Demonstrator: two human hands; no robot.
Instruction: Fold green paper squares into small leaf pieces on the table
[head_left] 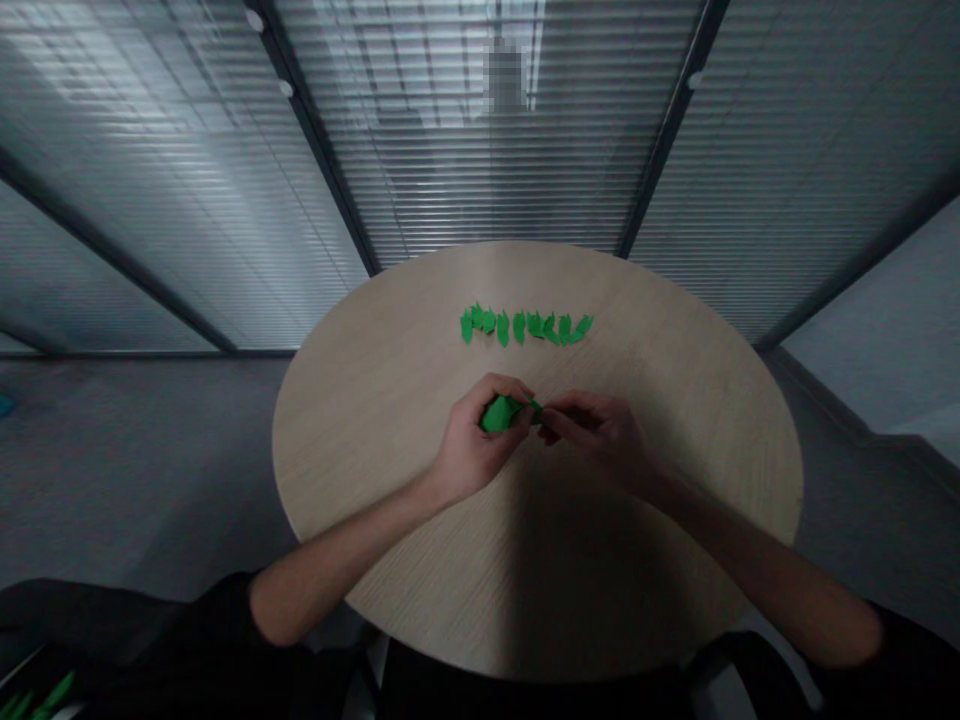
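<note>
Near the middle of the round wood-grain surface (pixel 360 440), a folded green paper piece (pixel 501 413) is clasped in the left hand (pixel 472 440) and pinched at its pointed end by the right hand (pixel 596 430), with a row of small green paper shapes (pixel 525 325) laid out beyond.

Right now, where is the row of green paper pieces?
In the head view, the row of green paper pieces lies toward the far side of the round table, beyond the left hand and right hand.
</note>
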